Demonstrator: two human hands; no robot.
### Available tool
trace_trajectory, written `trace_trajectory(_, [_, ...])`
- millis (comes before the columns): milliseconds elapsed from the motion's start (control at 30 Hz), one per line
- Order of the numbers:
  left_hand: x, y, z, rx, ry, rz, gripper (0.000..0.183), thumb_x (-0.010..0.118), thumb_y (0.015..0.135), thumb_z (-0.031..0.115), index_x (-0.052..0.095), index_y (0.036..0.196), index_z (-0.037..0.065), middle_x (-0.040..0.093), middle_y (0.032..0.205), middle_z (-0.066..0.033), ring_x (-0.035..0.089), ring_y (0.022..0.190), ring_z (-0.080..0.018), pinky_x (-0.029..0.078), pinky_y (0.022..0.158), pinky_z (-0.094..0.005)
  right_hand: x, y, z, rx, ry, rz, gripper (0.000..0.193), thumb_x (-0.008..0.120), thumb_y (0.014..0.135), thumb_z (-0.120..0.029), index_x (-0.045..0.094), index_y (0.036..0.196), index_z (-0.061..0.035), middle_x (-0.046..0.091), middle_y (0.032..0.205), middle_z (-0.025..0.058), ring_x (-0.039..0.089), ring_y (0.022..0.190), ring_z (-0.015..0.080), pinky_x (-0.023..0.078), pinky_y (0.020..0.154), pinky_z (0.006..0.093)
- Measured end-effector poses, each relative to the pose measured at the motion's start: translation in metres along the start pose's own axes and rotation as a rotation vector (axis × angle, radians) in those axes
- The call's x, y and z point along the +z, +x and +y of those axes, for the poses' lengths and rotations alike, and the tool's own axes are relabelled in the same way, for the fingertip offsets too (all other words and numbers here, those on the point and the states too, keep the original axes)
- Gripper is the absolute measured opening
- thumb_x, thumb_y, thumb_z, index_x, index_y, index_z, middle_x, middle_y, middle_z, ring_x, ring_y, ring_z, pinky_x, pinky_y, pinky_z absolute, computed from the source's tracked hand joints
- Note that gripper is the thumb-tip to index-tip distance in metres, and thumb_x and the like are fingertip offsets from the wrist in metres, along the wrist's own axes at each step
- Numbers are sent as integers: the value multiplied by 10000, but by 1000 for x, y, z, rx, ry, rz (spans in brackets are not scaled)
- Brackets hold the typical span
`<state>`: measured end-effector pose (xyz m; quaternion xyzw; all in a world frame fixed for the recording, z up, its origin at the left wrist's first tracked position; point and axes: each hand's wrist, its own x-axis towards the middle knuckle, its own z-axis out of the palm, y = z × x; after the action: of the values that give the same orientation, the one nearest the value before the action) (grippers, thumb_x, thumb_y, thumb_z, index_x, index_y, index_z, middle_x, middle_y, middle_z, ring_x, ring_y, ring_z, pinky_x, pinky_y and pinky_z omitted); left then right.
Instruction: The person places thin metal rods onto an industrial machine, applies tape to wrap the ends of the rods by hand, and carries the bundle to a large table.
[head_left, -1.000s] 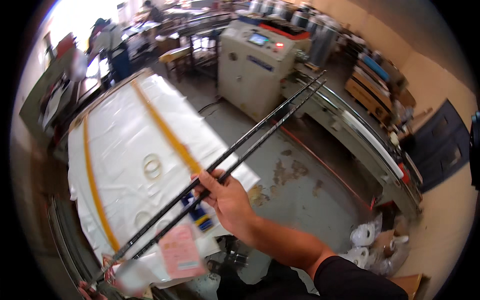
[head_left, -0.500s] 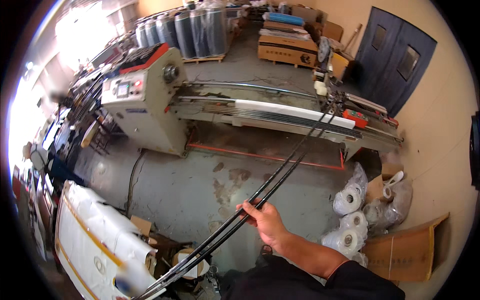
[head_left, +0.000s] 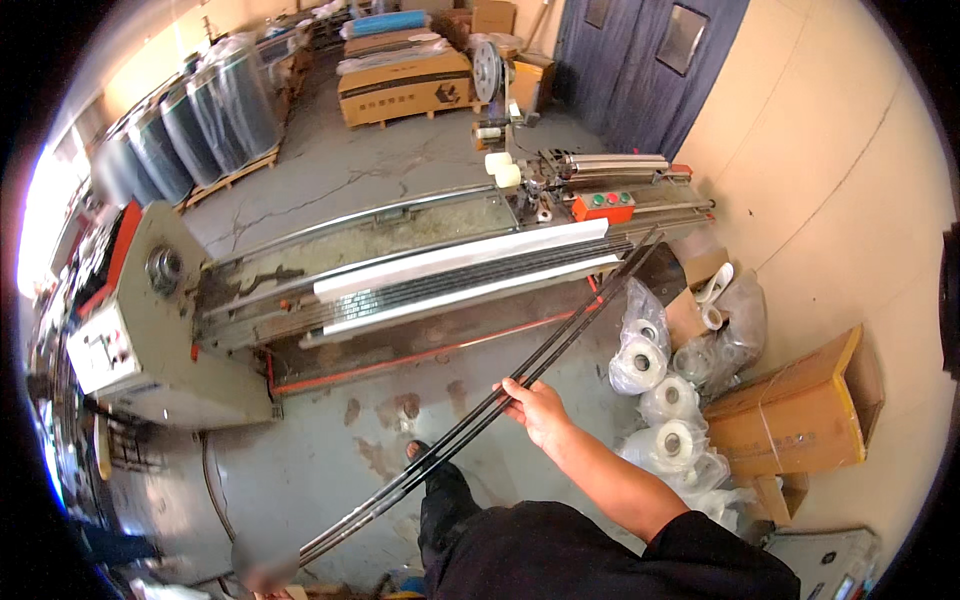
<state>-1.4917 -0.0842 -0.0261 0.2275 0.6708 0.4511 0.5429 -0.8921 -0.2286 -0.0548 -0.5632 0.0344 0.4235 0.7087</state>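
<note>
My right hand (head_left: 533, 408) is closed around two long, thin black rods (head_left: 455, 437) near their middle, thumb on top. The rods slant from the lower left up to the right. Their far ends come close to the right end of a long machine bed (head_left: 480, 222). At their near ends, a smeared skin-coloured patch looks like my left hand (head_left: 272, 582); its fingers cannot be made out. More black rods (head_left: 470, 278) lie side by side on the machine bed, between two long white strips.
A cream machine cabinet (head_left: 165, 320) stands at the left. Plastic-wrapped white rolls (head_left: 672, 440) and an open cardboard box (head_left: 790, 415) line the right wall. An orange control box (head_left: 603, 207) sits at the bed's right end. Wrapped dark rolls (head_left: 205, 125) stand behind.
My view has swung right and nearer the machine. The two rods have come along in my right hand, their far ends now near the bed's right end. A foot shows on the floor.
</note>
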Motion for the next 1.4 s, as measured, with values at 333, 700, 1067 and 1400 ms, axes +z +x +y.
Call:
trace_trajectory(333, [218,413,46,139,-158,-850,458,669,1078,374,680,1390,39,731,1303,-125,683,1195,-280,542,1055,-493,24,212,-60,37,181,274,157,759,1041,-222,719,1122,-94,800,1099,53,750,975,169,617,890,353])
trace_trajectory(700, [473,305,97,29,19,-471,414,720,1081,309,660,1373,23,745,1279,-103,695,1175,-194,569,1040,-340,-39,352,-95,134,279,501,164,766,1024,-228,684,1128,-131,792,1107,19,751,966,151,624,823,317])
trace_trajectory(1067, [548,285,77,-81,122,-327,224,707,1092,258,698,1206,66,776,1176,-70,710,970,-147,585,863,-308,-77,350,-137,384,-120,315,453,713,1042,-406,726,1152,34,793,1052,182,792,879,248,653,732,358])
trace_trajectory(1400, [544,335,-7,-261,237,-266,237,654,1116,232,708,1145,3,790,1084,-116,761,893,-191,663,786,-315,42,349,-113,63,-828,-88,367,691,1058,-343,776,1123,8,819,950,151,809,856,267,638,768,371])
